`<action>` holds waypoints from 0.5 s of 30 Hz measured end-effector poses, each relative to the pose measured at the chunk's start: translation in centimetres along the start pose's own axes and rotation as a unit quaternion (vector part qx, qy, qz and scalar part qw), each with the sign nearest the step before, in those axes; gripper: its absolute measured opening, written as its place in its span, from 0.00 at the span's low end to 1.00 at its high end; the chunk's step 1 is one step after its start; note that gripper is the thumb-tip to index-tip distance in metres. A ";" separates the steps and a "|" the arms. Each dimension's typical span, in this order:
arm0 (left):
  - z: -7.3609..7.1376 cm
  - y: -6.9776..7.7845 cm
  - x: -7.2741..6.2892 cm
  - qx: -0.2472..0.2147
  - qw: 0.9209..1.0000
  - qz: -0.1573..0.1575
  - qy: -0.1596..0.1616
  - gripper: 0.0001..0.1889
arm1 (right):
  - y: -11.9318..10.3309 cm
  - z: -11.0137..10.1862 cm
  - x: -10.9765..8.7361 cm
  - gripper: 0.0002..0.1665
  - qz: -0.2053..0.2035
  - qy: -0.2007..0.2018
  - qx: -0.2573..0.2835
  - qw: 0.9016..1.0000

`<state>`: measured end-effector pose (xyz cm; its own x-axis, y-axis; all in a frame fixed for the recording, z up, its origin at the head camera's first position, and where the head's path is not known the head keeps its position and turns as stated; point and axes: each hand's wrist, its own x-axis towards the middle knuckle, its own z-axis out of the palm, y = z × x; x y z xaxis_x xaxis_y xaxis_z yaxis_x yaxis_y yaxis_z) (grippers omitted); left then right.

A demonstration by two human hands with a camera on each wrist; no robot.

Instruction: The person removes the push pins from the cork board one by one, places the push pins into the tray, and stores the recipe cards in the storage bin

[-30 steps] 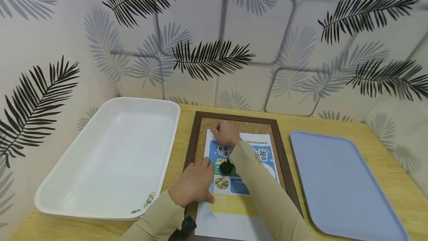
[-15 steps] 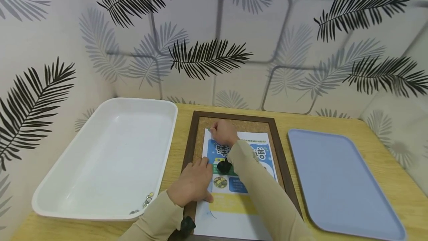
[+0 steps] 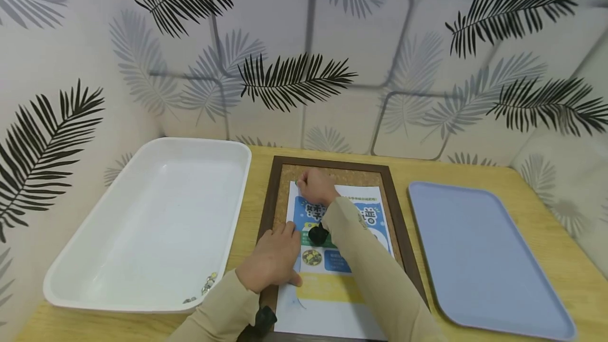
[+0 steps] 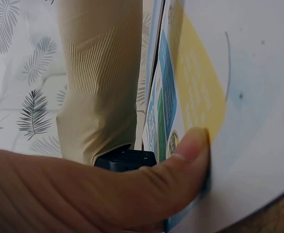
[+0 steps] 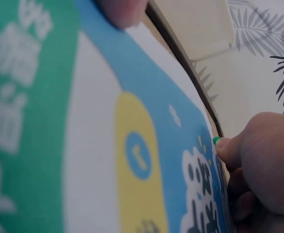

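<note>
A printed poster (image 3: 328,315) with blue, green and yellow blocks lies on a brown-framed cork board (image 3: 351,176). My left hand (image 3: 273,257) rests on the poster's left edge with its fingers extended; in the left wrist view the thumb (image 4: 190,150) presses the paper. At the poster's upper left corner my right hand (image 3: 319,188), fingers curled, holds a small green thumbtack (image 5: 216,140). Only its green head shows at the thumb tip in the right wrist view. Whether its point is in the cork is hidden.
To the left stands a white tray (image 3: 142,231) with several small shiny pieces (image 3: 209,281) in its near right corner. A flat blue-grey tray (image 3: 484,257) lies on the right of the wooden table (image 3: 442,173). A leaf-patterned wall (image 3: 342,41) rises behind.
The head view has shifted slightly, moving the scene a little to the left. Both hands keep their places on the poster.
</note>
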<state>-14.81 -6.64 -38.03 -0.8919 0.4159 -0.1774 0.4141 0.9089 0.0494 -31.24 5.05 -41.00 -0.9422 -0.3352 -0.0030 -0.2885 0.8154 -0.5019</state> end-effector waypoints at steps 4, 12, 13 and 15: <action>-0.2 -0.1 0.2 0.002 1.000 0.002 0.001 0.45 | -0.1 -0.4 0.1 0.16 0.003 -0.002 0.003 1.000; -0.4 -0.1 0.1 -0.009 1.000 0.005 0.001 0.45 | 0.8 -0.3 0.1 0.12 -0.001 0.000 0.054 0.999; -0.4 -0.1 0.1 -0.011 1.000 0.004 -0.001 0.45 | 0.9 -0.2 0.1 0.12 -0.002 -0.003 0.056 0.998; -0.3 0.0 0.0 -0.015 1.000 0.002 -0.006 0.45 | 1.0 -0.1 0.0 0.12 -0.002 -0.011 0.063 0.998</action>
<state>-14.93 -6.64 -37.70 -0.8882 0.4187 -0.1891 0.4113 0.9081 0.0788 -31.60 5.95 -41.39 -0.9368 -0.3493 -0.0199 -0.2664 0.7490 -0.6067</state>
